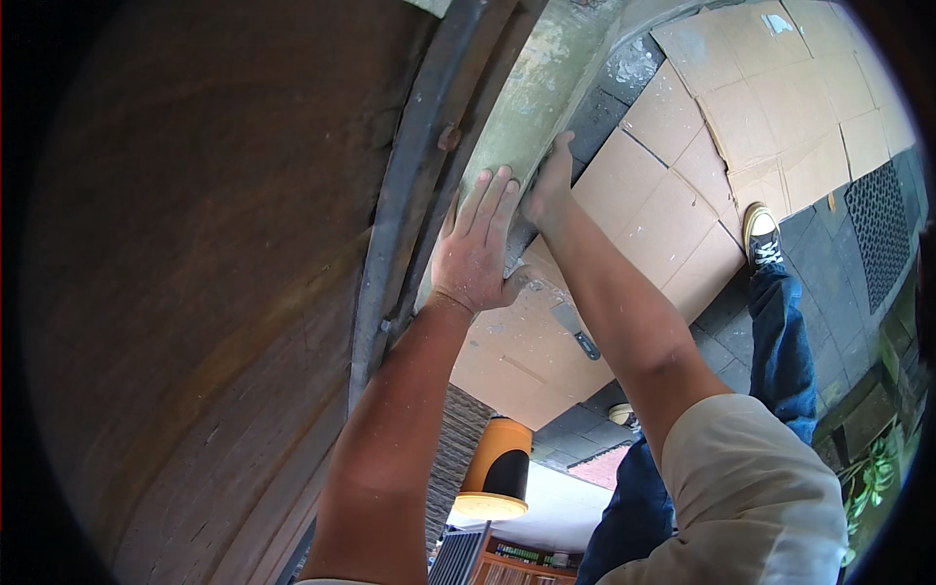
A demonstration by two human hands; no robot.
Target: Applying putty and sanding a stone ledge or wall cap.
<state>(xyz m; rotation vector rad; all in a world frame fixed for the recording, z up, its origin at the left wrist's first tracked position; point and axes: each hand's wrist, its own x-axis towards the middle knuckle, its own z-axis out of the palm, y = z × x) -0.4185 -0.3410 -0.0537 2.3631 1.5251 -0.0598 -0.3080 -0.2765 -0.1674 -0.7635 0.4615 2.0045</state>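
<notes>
My left hand (475, 249) lies flat on a pale, patchy plastered strip (526, 97), its fingers stretched upward and its thumb out to the right. Against the right edge of that strip rests my right hand (551, 187); one finger points up and the others are partly hidden. Neither hand shows a tool in it. Below them, a scraper (586, 345) with a dark handle and a broad grey blade lies on the cardboard (673, 200). Pale specks dot the cardboard around it.
A large brown wooden panel (214, 244) with a dark metal frame (405, 185) fills the left. An orange and black bucket (495, 458) stands below my arms. My sneaker (760, 234) is on dark paving at right, near a drain grate (876, 234) and a green plant (871, 480).
</notes>
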